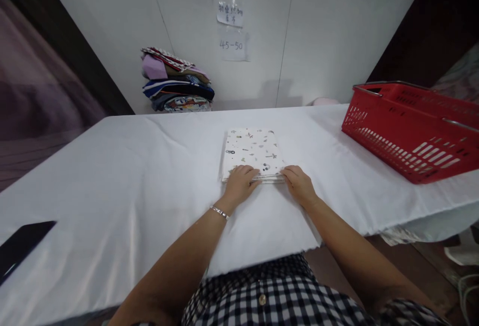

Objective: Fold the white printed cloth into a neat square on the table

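A white cloth with a small scattered print lies folded into a neat rectangle of several layers on the table in front of me. My left hand grips its near edge toward the left, with the fingers on top and the thumb at the front of the fold. At the near right corner, my right hand pinches the same edge between fingers and thumb. Parts of the near edge are hidden under my fingers.
White fabric covers the table. A stack of folded clothes stands at the back left by the wall. To the right sits a red plastic basket. A dark flat object lies at the left front. Paper signs hang on the wall.
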The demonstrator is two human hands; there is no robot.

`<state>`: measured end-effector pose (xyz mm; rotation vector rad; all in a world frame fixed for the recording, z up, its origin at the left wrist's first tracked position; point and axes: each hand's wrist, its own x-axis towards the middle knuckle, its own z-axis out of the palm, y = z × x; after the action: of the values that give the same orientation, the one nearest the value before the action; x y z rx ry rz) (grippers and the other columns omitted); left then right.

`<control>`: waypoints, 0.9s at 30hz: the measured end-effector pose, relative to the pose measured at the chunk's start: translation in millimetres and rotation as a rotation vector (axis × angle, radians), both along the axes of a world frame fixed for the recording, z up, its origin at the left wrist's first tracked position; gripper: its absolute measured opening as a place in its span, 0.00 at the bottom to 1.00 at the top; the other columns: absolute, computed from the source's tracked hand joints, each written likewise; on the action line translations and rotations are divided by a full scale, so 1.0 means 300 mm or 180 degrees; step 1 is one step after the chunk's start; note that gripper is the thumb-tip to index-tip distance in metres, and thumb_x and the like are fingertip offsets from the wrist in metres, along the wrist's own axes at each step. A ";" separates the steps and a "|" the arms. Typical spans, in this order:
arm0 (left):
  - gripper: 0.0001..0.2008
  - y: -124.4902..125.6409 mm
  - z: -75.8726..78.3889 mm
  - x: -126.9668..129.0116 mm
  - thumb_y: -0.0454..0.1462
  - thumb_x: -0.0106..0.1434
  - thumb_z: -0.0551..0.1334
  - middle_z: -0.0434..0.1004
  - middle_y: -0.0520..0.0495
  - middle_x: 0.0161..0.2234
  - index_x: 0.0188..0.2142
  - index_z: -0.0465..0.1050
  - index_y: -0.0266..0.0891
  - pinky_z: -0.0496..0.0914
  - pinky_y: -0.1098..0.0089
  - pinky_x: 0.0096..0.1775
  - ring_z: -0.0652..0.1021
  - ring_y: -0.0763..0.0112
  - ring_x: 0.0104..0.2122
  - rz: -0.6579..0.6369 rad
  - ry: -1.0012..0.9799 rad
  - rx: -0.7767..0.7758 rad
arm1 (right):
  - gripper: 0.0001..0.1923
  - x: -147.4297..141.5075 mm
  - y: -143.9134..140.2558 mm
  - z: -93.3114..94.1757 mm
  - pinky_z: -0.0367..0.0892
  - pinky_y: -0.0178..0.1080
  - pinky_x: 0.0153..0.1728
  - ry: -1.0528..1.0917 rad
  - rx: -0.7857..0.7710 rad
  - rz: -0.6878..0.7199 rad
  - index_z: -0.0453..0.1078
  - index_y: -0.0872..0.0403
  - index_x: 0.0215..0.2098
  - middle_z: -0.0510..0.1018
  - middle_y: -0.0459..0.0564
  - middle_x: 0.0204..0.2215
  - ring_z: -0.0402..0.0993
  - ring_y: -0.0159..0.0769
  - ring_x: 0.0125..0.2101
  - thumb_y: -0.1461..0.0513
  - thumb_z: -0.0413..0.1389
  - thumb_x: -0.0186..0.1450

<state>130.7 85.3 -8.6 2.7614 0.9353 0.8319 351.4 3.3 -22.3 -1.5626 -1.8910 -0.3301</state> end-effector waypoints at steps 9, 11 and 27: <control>0.12 0.004 0.016 0.025 0.42 0.67 0.52 0.72 0.48 0.34 0.37 0.73 0.43 0.62 0.63 0.40 0.69 0.66 0.36 0.0157 -0.0016 -0.0022 | 0.12 -0.010 -0.018 0.023 0.68 0.41 0.41 0.0067 -0.0169 0.0143 0.69 0.51 0.44 0.74 0.52 0.40 0.67 0.40 0.42 0.63 0.47 0.66; 0.12 0.004 0.020 0.027 0.42 0.67 0.52 0.72 0.49 0.34 0.36 0.73 0.43 0.62 0.64 0.39 0.69 0.67 0.36 0.0163 -0.0057 -0.0079 | 0.12 -0.013 -0.024 0.031 0.68 0.42 0.42 0.0075 -0.0221 0.0182 0.69 0.51 0.45 0.73 0.53 0.41 0.67 0.41 0.43 0.61 0.49 0.65; 0.14 0.011 0.004 0.027 0.42 0.68 0.50 0.72 0.48 0.32 0.35 0.72 0.42 0.62 0.64 0.38 0.69 0.67 0.34 0.0118 -0.0072 0.0025 | 0.13 0.004 -0.010 -0.004 0.70 0.41 0.38 0.0153 -0.0238 -0.0117 0.69 0.50 0.45 0.74 0.52 0.42 0.69 0.40 0.43 0.61 0.47 0.66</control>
<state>138.7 88.7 -7.3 2.7433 0.9842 0.8722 352.7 0.4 -23.4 -1.6416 -1.8587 -0.2380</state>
